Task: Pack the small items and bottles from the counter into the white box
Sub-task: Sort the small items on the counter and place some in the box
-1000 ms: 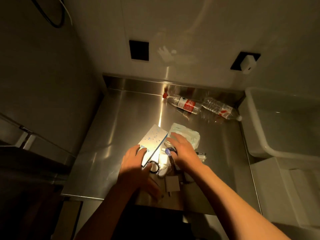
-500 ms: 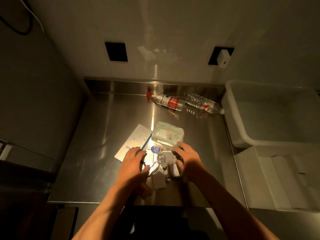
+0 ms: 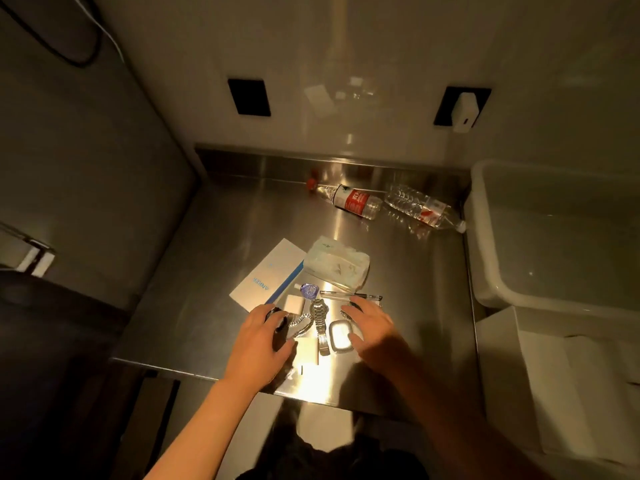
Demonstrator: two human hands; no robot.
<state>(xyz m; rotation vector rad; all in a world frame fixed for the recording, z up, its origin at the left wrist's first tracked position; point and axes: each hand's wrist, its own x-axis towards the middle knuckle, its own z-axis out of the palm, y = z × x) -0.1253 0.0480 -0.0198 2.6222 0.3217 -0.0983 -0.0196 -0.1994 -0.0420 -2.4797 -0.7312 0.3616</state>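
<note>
Hovering both hands over the small items near the table's (image 3: 214, 258) front edge.
My right hand (image 3: 372, 327), fingers spread, sits beside the watch (image 3: 320, 323), its strap running toward me; left hand (image 3: 258, 344) curls over a dark bracelet; white box (image 3: 540, 368) lies right.

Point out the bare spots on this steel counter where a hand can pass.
Free: the left strip between the wall and the white booklet; the middle band between the tissue pack and the two bottles; the right strip toward the tub. Crowded: the front, where the left hand and right hand flank the watch.
</note>
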